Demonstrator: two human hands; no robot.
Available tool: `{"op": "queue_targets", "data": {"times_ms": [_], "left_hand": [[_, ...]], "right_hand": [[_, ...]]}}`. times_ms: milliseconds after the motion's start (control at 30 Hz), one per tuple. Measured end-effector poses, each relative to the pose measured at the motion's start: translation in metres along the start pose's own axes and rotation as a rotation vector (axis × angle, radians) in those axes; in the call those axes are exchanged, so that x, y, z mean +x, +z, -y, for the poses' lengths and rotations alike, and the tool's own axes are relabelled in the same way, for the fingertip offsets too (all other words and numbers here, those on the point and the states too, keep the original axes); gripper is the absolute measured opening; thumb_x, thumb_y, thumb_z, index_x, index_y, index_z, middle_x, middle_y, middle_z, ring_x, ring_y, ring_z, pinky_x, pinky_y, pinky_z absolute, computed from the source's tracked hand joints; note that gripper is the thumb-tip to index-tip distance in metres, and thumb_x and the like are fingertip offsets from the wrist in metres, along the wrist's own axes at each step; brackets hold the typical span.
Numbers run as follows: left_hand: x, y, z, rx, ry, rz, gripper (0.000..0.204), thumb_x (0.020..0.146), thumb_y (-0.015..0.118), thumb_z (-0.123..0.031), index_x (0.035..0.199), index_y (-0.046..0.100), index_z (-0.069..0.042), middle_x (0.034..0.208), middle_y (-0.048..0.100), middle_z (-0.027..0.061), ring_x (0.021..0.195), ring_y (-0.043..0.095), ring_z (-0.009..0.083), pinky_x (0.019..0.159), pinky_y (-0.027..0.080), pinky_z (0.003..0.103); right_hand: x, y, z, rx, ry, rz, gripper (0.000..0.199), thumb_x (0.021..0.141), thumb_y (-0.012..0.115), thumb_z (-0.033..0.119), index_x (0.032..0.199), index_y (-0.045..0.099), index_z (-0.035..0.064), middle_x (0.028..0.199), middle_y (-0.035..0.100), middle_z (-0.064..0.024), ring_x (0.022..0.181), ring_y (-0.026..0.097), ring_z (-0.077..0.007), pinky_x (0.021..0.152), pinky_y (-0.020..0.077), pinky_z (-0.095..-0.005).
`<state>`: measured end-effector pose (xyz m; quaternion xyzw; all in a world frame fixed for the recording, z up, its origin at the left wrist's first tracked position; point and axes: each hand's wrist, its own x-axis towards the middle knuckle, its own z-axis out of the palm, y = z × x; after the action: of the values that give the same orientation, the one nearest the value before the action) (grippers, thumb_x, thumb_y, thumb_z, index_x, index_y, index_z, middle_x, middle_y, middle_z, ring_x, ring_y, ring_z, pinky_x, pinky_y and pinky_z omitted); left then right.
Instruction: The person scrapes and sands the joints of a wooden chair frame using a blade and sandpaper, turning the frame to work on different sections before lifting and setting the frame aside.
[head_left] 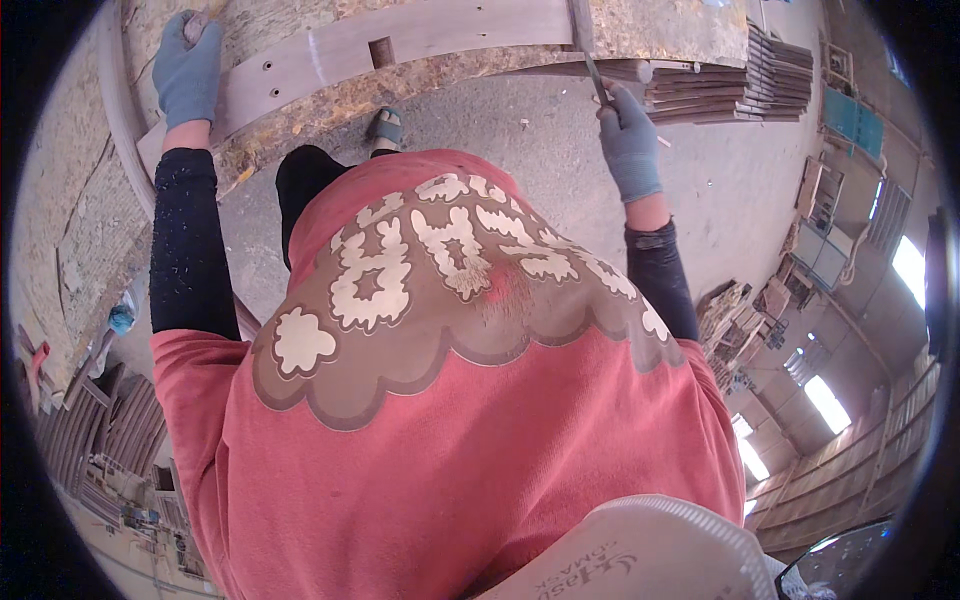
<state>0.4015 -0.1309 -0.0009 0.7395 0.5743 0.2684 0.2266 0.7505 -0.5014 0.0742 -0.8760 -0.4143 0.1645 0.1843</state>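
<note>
My left hand (188, 72), in a grey-blue glove, is at the upper left by the end of a curved wooden piece (340, 50). Its fingers are curled round something small and brownish that I cannot make out. Round holes and a rectangular slot are cut in the wooden piece, which lies along the bench edge. On the right, my gloved right hand (632, 145) is closed round a thin, flat, dark tool, perhaps a file (594, 75). The tool's far end points at the bench edge, near the right end of the wooden piece.
A worn, stained workbench (680, 30) spans the top. Beyond its right end, stacked dark wooden pieces (770, 80) lie above the concrete floor (540, 130). More timber (740, 320) is piled farther right. Stacked slats (95, 420) stand at lower left. My sandalled foot (385, 127) is below the bench.
</note>
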Motion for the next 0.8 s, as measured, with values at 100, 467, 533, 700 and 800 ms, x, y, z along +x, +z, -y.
{"op": "queue_targets", "data": {"times_ms": [100, 467, 533, 700, 800], "left_hand": [[-0.003, -0.003, -0.009, -0.028, -0.033, 0.031, 0.045, 0.082, 0.063, -0.033, 0.117, 0.058, -0.006, 0.109, 0.065, 0.0117, 0.101, 0.061, 0.0213, 0.089, 0.045, 0.031], [-0.003, -0.002, -0.004, -0.033, -0.039, 0.079, 0.049, 0.082, 0.064, -0.032, 0.121, 0.056, -0.003, 0.112, 0.064, 0.0150, 0.105, 0.060, 0.0217, 0.091, 0.044, 0.030], [-0.003, 0.002, -0.003, -0.060, -0.021, 0.065, 0.049, 0.082, 0.064, -0.032, 0.121, 0.056, -0.003, 0.112, 0.064, 0.0152, 0.105, 0.060, 0.0224, 0.092, 0.044, 0.030], [-0.004, -0.003, -0.010, -0.035, -0.046, 0.073, 0.049, 0.081, 0.064, -0.032, 0.120, 0.056, -0.003, 0.113, 0.064, 0.0154, 0.104, 0.060, 0.0234, 0.091, 0.044, 0.031], [0.000, 0.003, 0.003, 0.009, 0.032, -0.009, 0.042, 0.080, 0.063, -0.032, 0.113, 0.060, -0.007, 0.105, 0.067, 0.0118, 0.097, 0.064, 0.0222, 0.087, 0.046, 0.031]], "right_hand": [[-0.003, 0.019, 0.014, 0.253, 0.201, -0.030, 0.035, 0.088, 0.050, 0.008, 0.122, 0.058, 0.0097, 0.076, 0.055, -0.0012, 0.060, 0.055, -0.0082, 0.054, 0.0457, -0.0239], [0.016, 0.035, 0.043, 0.431, 0.351, -0.048, 0.035, 0.089, 0.050, 0.006, 0.124, 0.055, 0.0042, 0.091, 0.061, -0.0072, 0.057, 0.057, -0.0087, 0.047, 0.0482, -0.0226], [0.023, 0.036, 0.044, 0.400, 0.325, -0.084, 0.035, 0.089, 0.050, 0.006, 0.124, 0.055, 0.0028, 0.097, 0.063, -0.0102, 0.056, 0.058, -0.0095, 0.046, 0.0485, -0.0229], [0.048, 0.040, 0.046, 0.328, 0.297, -0.086, 0.034, 0.089, 0.050, 0.007, 0.122, 0.056, 0.0032, 0.089, 0.064, -0.0080, 0.054, 0.059, -0.0095, 0.045, 0.0483, -0.0235], [0.060, 0.041, 0.050, 0.320, 0.242, -0.082, 0.034, 0.089, 0.050, 0.007, 0.121, 0.057, 0.0039, 0.082, 0.064, -0.0062, 0.052, 0.058, -0.0090, 0.044, 0.0478, -0.0234]]}}
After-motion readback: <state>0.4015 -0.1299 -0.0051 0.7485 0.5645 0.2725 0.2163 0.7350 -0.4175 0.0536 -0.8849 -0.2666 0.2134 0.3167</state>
